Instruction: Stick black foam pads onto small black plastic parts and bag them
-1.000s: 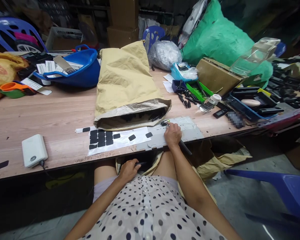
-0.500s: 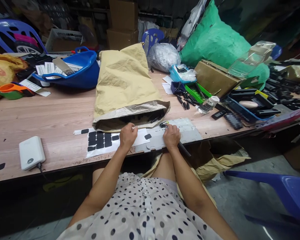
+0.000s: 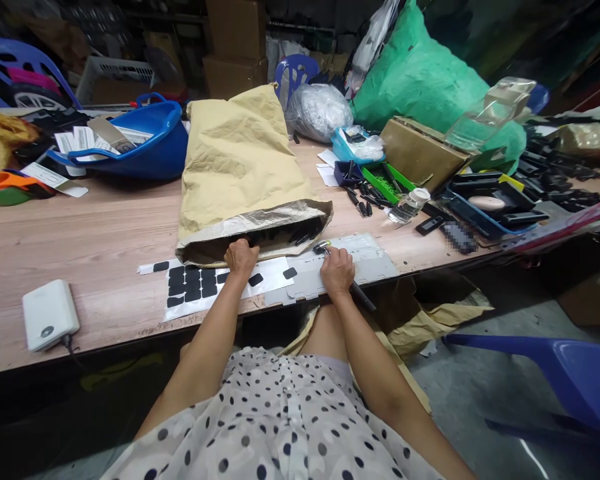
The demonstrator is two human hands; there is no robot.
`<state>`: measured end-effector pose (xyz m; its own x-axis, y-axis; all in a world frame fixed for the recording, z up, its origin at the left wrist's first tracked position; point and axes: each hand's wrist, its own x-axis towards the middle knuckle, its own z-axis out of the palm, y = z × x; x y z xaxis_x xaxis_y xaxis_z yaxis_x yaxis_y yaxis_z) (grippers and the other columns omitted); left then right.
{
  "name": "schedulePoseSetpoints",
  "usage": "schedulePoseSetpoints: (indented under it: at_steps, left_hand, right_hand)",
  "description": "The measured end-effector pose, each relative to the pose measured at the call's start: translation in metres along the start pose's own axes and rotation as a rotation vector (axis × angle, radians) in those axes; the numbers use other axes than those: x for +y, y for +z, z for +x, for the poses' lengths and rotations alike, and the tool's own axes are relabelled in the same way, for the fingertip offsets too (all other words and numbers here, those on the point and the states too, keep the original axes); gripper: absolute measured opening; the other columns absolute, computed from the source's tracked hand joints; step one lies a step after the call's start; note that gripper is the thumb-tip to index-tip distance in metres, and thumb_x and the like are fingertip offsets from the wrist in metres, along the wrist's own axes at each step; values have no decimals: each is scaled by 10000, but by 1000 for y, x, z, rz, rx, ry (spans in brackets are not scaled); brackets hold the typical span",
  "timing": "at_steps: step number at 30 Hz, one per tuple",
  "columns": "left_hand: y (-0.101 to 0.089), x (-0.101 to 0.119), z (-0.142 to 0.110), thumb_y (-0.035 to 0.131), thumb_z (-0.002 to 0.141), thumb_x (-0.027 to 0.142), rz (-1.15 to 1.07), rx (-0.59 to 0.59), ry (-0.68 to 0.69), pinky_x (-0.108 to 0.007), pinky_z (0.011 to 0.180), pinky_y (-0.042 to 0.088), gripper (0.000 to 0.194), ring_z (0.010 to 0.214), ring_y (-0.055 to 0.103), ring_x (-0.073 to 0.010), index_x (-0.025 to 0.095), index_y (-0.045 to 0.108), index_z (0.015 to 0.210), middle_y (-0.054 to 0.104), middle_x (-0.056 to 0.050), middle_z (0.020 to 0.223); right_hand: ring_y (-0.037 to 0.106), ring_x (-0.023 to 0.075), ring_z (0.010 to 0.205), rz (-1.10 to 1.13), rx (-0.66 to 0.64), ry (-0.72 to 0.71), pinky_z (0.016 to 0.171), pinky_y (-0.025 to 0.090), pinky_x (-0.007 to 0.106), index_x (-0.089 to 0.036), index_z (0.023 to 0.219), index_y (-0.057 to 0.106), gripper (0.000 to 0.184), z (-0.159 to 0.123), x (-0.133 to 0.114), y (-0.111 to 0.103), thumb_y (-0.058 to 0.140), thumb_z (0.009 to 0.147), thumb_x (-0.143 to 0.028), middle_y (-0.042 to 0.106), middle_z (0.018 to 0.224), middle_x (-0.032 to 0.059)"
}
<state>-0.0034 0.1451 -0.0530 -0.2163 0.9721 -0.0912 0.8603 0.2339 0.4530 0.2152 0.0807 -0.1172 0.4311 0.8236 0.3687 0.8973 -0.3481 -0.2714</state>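
My right hand is wrapped around a hammer. Its dark grip sticks out below my fist, and its small head lies just past my fingers, over the grey board. My left hand is closed at the open mouth of a tan paper sack; whatever its fingers hold is hidden. Inside the sack mouth, dark parts show. Under my left wrist lies a white sheet with several black rounded stickers on it.
A white power bank with a cable sits at the left front edge. Behind it is a blue basin of small boxes. To the right are a green tray, a clear bottle and a blue tray of black parts.
My left hand has moved left and slightly up to the sack mouth, uncovering another black sticker on the sheet. My right hand keeps its grip on the hammer. The view has shifted slightly.
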Motion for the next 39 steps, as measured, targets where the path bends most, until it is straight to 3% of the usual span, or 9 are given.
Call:
schedulePoseSetpoints:
  at_steps: [5, 9, 21, 26, 30, 34, 39]
  left_hand:
    - [-2, -25, -37, 649, 821, 299, -93, -24, 308, -274, 694, 479, 165, 870, 681, -212, 225, 738, 938, 723, -39, 931]
    - [9, -43, -63, 682, 792, 274, -99, -124, 415, -257, 688, 467, 99, 888, 660, -193, 241, 725, 875, 702, -17, 961]
    - [36, -58, -61, 697, 808, 272, -232, -44, 459, -253, 716, 499, 151, 789, 638, -162, 273, 745, 951, 697, 2, 932]
    - [37, -59, -60, 714, 798, 268, -262, -60, 454, -260, 735, 504, 151, 810, 641, -168, 272, 754, 943, 698, 6, 915]
    - [35, -57, -61, 716, 796, 258, -300, -87, 428, -262, 740, 500, 135, 807, 641, -165, 275, 755, 924, 692, 14, 899]
    - [35, -54, -61, 729, 784, 249, -319, -102, 395, -255, 731, 495, 118, 797, 638, -159, 275, 755, 896, 684, 22, 877]
    - [34, -51, -62, 733, 771, 233, -323, -110, 354, -250, 714, 489, 104, 759, 630, -147, 271, 753, 866, 686, 27, 873]
  right_hand:
    - [497, 236, 957, -20, 1, 1, 756, 345, 320, -202, 1130, 661, 259, 1, 1, 0, 503, 926, -172, 605, 1025, 92]
    - [503, 237, 959, -15, -8, 12, 756, 346, 320, -200, 1127, 666, 257, 1, 1, -3, 508, 926, -174, 608, 1030, 96]
    - [541, 244, 945, 137, -36, 8, 785, 409, 330, -195, 1117, 683, 294, 3, 4, -11, 486, 902, -157, 639, 998, 101]
    - [601, 216, 938, 467, 38, -167, 814, 483, 322, -205, 1164, 654, 323, -28, -18, -28, 403, 963, -221, 666, 1031, 90]
    - [631, 197, 881, 677, -86, -373, 802, 522, 309, -225, 1133, 675, 296, -58, -45, -39, 424, 982, -269, 679, 948, 65]
    - [643, 193, 886, 724, -113, -428, 800, 536, 302, -230, 1152, 682, 314, -72, -60, -43, 412, 997, -267, 682, 951, 69]
    - [639, 199, 845, 629, -143, -449, 757, 536, 298, -220, 1155, 691, 344, -76, -61, -39, 388, 998, -255, 670, 924, 76]
